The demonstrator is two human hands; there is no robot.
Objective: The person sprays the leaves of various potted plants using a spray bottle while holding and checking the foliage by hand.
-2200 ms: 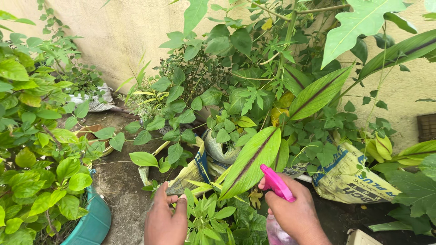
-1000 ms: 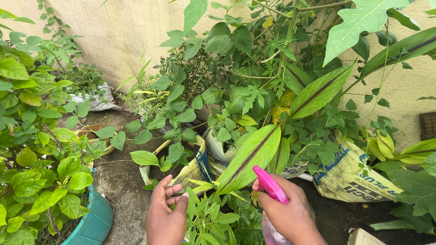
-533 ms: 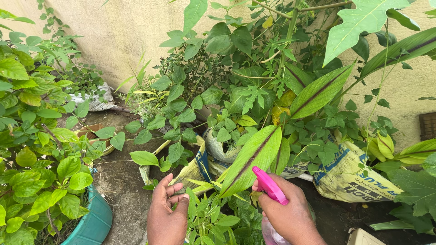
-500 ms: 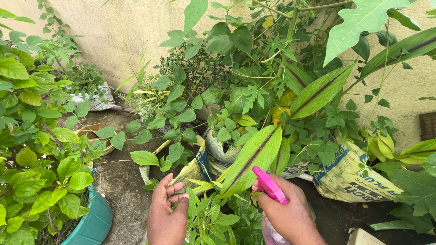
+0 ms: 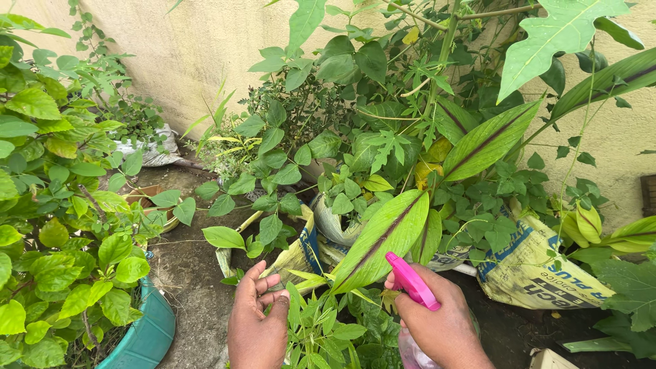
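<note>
Change since earlier: view drifted slightly; hands barely shifted. Right hand: grip closed on pink-topped spray bottle, nozzle toward striped leaf. Left hand: fingers loose, parting small-plant leaves.

I'm looking at a rough cream wall running across the back, well beyond the grip, flat daylight on it and no hard shadows. Down left of the grip, bare damp concrete floor, and a teal pot at its edge. Far right against the wall, I see a dark vent grille. Dark soil lies just right of the grip.
</note>
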